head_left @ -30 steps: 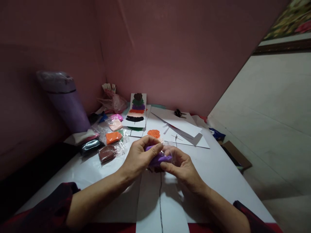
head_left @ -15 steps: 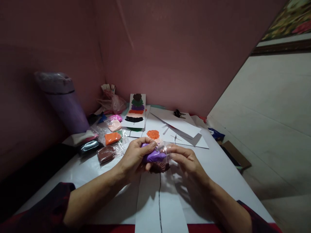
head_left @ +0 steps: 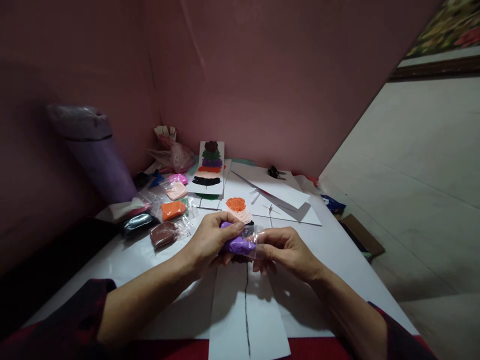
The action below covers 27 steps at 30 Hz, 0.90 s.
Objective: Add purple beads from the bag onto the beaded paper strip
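Note:
My left hand (head_left: 215,240) is closed around a clear bag of purple clay (head_left: 240,245), its thumb pressing on top. At the bag's right edge, the fingers of my right hand (head_left: 287,250) pinch the clear plastic. Both hands hover over a white sheet (head_left: 249,310) with a dark line drawn down its middle. Higher on that sheet is a patch of textured orange clay (head_left: 236,204), with pale peach and black below it. Brown clay shows partly under the bag; my hands and the bag hide the rest.
Bags of brown clay (head_left: 164,235), black clay (head_left: 139,224) and orange clay (head_left: 173,210) lie at left. Behind stands a card with coloured bands (head_left: 207,172). Loose white paper (head_left: 281,187) and keys (head_left: 275,172) are at back right; a purple roll (head_left: 97,155) leans left.
My right fingers have moved in slightly and closed on the bag's right edge. The bag sits a little lower, uncovering more of the peach and black clay and covering more brown.

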Motion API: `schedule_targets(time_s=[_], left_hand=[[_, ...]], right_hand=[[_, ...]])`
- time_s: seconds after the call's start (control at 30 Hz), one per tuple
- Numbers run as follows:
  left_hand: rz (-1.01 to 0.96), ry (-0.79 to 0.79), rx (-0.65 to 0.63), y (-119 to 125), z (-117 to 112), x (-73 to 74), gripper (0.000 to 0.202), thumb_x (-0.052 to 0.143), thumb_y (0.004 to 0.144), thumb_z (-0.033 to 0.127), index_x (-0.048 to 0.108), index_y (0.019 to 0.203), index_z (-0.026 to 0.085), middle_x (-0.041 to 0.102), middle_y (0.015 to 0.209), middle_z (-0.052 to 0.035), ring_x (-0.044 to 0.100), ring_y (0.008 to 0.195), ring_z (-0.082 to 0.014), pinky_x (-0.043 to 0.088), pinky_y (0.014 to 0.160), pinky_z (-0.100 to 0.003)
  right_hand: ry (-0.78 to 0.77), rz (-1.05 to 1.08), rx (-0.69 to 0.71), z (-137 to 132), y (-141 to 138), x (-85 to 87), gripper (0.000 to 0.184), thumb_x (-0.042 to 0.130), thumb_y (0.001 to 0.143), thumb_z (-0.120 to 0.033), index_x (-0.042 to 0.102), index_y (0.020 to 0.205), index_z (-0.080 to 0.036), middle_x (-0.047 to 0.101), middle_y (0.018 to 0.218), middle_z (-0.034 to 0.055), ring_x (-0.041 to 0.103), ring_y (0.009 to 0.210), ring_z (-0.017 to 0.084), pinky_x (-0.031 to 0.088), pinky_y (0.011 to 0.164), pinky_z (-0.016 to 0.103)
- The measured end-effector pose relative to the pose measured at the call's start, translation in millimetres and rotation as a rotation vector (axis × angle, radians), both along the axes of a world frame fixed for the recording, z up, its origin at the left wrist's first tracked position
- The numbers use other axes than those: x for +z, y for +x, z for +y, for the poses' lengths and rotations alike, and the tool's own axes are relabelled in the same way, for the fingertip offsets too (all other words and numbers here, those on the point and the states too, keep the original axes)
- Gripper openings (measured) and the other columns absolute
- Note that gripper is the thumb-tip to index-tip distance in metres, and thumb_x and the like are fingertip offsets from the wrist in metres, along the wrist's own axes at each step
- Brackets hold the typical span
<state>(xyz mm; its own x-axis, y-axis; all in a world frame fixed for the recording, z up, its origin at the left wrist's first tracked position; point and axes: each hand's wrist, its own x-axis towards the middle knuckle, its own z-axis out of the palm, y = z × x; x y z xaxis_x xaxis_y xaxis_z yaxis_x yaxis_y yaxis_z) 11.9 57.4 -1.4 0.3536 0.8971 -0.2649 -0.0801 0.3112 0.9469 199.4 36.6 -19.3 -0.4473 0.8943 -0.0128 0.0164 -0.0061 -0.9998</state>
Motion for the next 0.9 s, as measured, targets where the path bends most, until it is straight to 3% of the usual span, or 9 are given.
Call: schedule_targets(time_s=[0.23,0.4,0.57,0.7,0.9], left_hand=[[0.004,-0.040,-0.022,1.0,0.7,-2.8,0.014,0.060,0.084,0.023,0.052,0.075,0.017,0.056,0.045,0.0017,0.038,0.025,-0.0064,0.020,0.025,-0.013],[0.035,-0.054,-0.041,1.2,-0.2,-1.9,0.014,0.058,0.087,0.022,0.052,0.076,0.017,0.054,0.041,0.0028,0.037,0.024,-0.0068,0.019,0.025,-0.013],[0.029,-0.084,-0.031,0.5,-1.2,-0.8,0.015,0.057,0.090,0.021,0.052,0.076,0.017,0.055,0.042,0.0021,0.038,0.024,-0.0068,0.017,0.023,-0.013],[0.035,-0.113,-0.023,1.6,-2.0,2.2,0.017,0.055,0.090,0.017,0.051,0.074,0.017,0.055,0.041,0.0026,0.039,0.024,-0.0066,0.017,0.023,-0.012],[0.041,-0.147,0.007,4.6,-3.3,2.4,0.019,0.054,0.091,0.014,0.049,0.073,0.017,0.055,0.043,0.0031,0.038,0.023,-0.0057,0.014,0.023,-0.013]], right_hand=[[0.027,-0.009,0.004,-6.0,-6.3,0.5,0.022,0.070,0.083,-0.035,0.069,0.082,-0.013,0.069,0.055,0.0010,0.060,0.038,0.010,0.043,0.035,0.016],[-0.056,0.038,-0.035,-5.0,-7.2,-6.2,0.029,0.067,0.085,-0.043,0.060,0.077,-0.015,0.068,0.053,-0.0007,0.059,0.034,0.009,0.043,0.032,0.014],[-0.075,0.040,0.029,-3.3,-4.2,-3.7,0.025,0.071,0.082,-0.037,0.064,0.087,-0.014,0.070,0.057,0.0004,0.063,0.039,0.010,0.044,0.032,0.013],[-0.094,0.032,0.063,-4.8,-3.3,1.1,0.029,0.073,0.079,-0.035,0.068,0.098,-0.013,0.070,0.056,0.0001,0.066,0.040,0.013,0.054,0.037,0.019],[0.011,-0.076,0.071,-6.3,-3.9,1.1,0.019,0.069,0.084,-0.029,0.067,0.094,-0.013,0.069,0.052,-0.0006,0.064,0.039,0.012,0.050,0.035,0.016]])
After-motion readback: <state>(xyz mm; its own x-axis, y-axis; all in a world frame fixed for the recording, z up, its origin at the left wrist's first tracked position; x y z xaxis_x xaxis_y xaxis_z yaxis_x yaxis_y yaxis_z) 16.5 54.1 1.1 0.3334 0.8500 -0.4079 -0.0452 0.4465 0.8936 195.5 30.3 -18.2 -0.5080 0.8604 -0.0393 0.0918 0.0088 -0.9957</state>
